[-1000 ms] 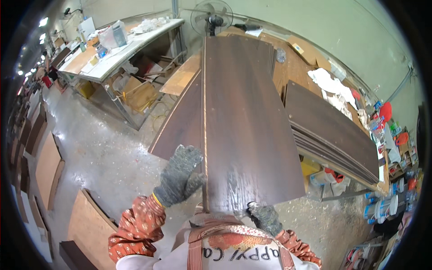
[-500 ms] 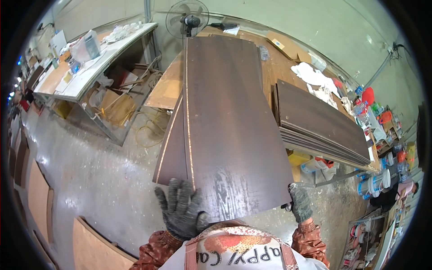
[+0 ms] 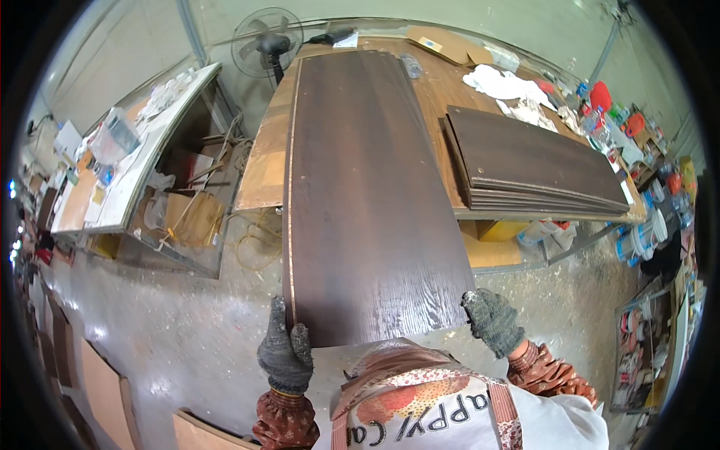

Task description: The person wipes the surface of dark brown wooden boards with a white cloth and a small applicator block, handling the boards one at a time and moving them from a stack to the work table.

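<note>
A long dark brown wood panel (image 3: pixel 360 195) stretches away from me, its far end over the wooden workbench and its near end out past the bench edge. Another dark panel seems to lie beneath it, showing as a thin strip along its sides. My left hand (image 3: pixel 286 356), in a grey knit glove, is closed on the near left corner, with the fingers along the side edge. At the near right corner my right hand (image 3: pixel 493 322), gloved the same way, is closed on the edge; its fingertips are partly hidden.
A stack of dark panels (image 3: pixel 536 161) lies on the right of the workbench (image 3: pixel 262 161). White cloths (image 3: pixel 506 82) and cardboard (image 3: pixel 439 45) sit behind it. A fan (image 3: pixel 268 43) stands at the far left, near a cluttered white table (image 3: pixel 120 169). Boards (image 3: pixel 105 386) stand at the lower left.
The lower panel, fanned out to the left before, is now almost lined up under the top one. My left hand went from spread fingers to gripping the left edge. The view has shifted.
</note>
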`<control>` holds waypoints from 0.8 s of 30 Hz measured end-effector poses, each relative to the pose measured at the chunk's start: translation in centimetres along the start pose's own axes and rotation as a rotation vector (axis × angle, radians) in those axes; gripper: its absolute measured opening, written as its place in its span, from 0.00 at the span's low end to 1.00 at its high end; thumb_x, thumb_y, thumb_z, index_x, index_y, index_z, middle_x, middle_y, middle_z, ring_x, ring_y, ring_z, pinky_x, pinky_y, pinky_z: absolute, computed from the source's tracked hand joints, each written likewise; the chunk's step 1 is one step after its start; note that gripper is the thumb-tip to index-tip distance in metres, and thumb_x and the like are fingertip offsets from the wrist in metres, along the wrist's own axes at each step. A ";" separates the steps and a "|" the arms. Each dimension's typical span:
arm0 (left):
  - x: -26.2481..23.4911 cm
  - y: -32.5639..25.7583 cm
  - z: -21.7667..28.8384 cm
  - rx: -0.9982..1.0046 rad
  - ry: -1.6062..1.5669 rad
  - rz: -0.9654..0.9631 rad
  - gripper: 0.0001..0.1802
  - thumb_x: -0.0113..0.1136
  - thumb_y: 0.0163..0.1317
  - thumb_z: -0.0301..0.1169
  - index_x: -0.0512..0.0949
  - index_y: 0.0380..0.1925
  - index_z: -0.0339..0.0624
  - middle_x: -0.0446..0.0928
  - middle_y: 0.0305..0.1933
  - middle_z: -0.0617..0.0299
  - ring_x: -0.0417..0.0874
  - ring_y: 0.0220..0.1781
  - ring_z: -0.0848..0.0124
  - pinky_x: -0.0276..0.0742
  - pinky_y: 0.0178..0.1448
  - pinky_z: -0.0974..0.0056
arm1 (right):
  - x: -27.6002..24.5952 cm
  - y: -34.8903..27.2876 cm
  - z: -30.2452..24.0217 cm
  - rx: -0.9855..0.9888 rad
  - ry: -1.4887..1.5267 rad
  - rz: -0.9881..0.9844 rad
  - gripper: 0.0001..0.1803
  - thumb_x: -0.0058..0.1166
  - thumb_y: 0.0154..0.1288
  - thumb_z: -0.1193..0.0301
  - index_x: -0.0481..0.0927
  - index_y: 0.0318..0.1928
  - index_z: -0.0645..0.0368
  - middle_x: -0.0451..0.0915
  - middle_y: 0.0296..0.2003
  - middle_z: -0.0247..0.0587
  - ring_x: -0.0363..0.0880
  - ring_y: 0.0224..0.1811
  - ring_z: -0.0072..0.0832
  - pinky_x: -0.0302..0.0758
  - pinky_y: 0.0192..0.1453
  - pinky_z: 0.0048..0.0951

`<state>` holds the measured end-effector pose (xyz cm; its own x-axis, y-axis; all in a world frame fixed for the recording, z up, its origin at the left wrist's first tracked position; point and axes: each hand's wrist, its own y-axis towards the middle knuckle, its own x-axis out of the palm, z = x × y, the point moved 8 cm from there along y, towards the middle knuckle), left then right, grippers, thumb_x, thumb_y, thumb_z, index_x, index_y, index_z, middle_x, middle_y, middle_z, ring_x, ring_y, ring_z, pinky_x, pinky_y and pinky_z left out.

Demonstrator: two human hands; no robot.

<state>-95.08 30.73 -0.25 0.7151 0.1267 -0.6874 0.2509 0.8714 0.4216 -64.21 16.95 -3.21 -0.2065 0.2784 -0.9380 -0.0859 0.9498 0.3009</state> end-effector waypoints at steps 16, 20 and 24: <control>0.8 4.3 -4.6 -0.128 -0.235 0.107 0.19 0.47 0.66 0.30 0.71 0.53 0.28 0.74 0.55 0.48 0.75 0.56 0.61 0.69 0.60 0.61 | -1.2 5.8 -2.9 0.005 -0.093 -0.249 0.14 0.45 0.58 0.63 0.75 0.44 0.49 0.75 0.29 0.38 0.78 0.27 0.35 0.72 0.27 0.38; 1.9 3.9 -5.7 -0.258 -0.430 0.117 0.22 0.47 0.66 0.32 0.68 0.56 0.30 0.68 0.61 0.51 0.67 0.62 0.63 0.61 0.65 0.60 | -2.4 4.6 -2.3 -0.054 0.075 0.004 0.14 0.46 0.59 0.60 0.77 0.42 0.50 0.78 0.33 0.40 0.79 0.29 0.37 0.72 0.28 0.38; 1.6 2.7 -7.5 -0.311 -0.603 0.217 0.22 0.50 0.64 0.34 0.70 0.55 0.31 0.71 0.57 0.54 0.70 0.59 0.63 0.64 0.63 0.59 | -0.4 5.0 -0.1 0.397 0.446 -0.332 0.23 0.41 0.66 0.50 0.78 0.31 0.55 0.76 0.20 0.49 0.76 0.23 0.47 0.71 0.28 0.44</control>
<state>-98.13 36.80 -4.65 0.9867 0.1069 -0.1225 -0.0717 0.9624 0.2621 -64.65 21.53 -1.29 -0.6202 -0.0415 -0.7833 0.1325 0.9787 -0.1567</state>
